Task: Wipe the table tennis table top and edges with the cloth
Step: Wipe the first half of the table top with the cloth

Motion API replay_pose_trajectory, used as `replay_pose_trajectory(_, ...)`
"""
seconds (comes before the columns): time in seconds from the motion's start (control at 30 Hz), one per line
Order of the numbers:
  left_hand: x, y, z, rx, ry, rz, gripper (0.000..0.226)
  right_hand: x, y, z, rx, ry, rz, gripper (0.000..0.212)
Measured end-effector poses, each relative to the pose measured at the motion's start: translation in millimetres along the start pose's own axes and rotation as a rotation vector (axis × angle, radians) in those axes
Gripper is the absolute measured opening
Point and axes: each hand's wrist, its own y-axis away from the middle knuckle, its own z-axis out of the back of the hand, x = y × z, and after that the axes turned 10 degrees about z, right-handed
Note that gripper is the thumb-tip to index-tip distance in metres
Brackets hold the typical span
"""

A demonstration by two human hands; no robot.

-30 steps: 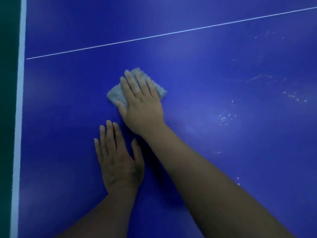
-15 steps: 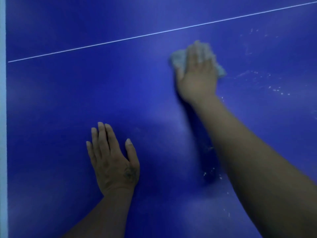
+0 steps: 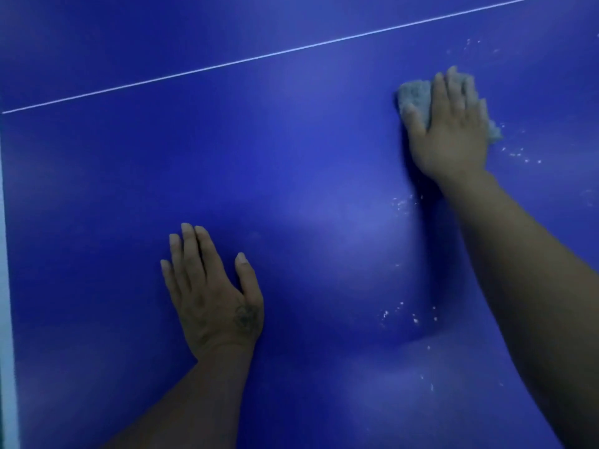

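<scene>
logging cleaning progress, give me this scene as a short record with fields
surface: blue table, white line across its far part, white edge at left
left: left hand flat on the table, holding nothing
right: right hand with straight fingers pressing the cloth to the table
cloth: grey, bunched, on the near side of the line
dirt: white specks beside the right forearm, more right of the cloth

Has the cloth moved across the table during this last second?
Yes. The cloth under the right hand slid rightward along the table, away from the planted left hand, toward the white specks.
</scene>
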Motion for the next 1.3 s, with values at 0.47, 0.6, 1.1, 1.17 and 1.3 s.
replay_pose_trajectory(0.47, 0.2, 0.4, 2.1, 0.01, -0.001, -0.015, 0.072, 101.7, 151.8, -31.2, 0.004, -0.043, 0.539, 0.066)
replay_pose_trajectory(0.6, 0.9, 0.7, 0.1, -0.008, -0.029, -0.021, 0.073, 42.5, 88.9, -13.4, -0.026, -0.003, 0.21, 0.065)
replay_pose_trajectory(1.1, 0.8, 0.2, -0.2, -0.007, 0.02, -0.023, 0.072, 122.9, 272.5, -35.8, 0.094, -0.056, 0.445, 0.069)
replay_pose_trajectory(1.17, 1.1, 0.7, -2.5, -0.017, 0.015, -0.034, 0.071, 90.9, 246.8, -28.3, 0.071, -0.039, 0.491, 0.066)
replay_pose_trajectory(1.3, 3.3, 1.7, -3.4, -0.017, -0.005, -0.029, 0.073, 17.8, 150.1, -12.1, 0.052, -0.007, 0.172, 0.067)
